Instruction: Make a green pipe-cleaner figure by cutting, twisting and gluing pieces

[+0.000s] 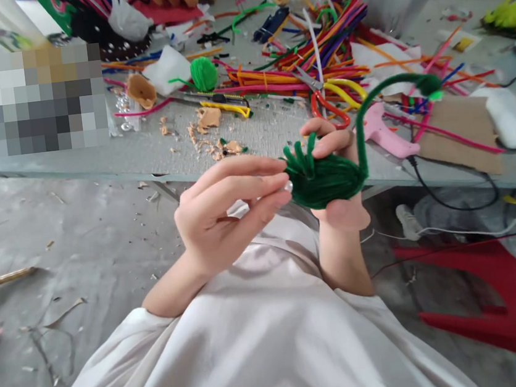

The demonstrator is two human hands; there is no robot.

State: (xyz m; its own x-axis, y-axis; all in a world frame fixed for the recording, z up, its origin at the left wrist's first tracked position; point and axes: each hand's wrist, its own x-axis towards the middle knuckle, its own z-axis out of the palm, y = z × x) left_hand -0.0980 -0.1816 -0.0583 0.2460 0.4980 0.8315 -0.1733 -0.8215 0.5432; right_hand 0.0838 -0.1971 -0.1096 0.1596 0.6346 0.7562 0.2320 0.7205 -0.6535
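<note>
My right hand [341, 209] is wrapped round a dark green pipe-cleaner bird [326, 181], a plump body with a long curved neck rising to the right and a small head with a bright green tip. Several short green loops stick up at its left end. From the left, my left hand [231, 206] pinches a small shiny bead [288, 186] between its fingertips, right at the body's left end. Whether the bead touches the green body, I cannot tell. Both hands are above my lap, in front of the table edge.
On the grey table [141, 151] lie red-handled scissors [330, 111], a box cutter [217, 99], a pink glue gun [388, 132], a green yarn ball [204, 74] and a heap of coloured pipe cleaners [324, 37]. A red stool [481, 317] stands lower right.
</note>
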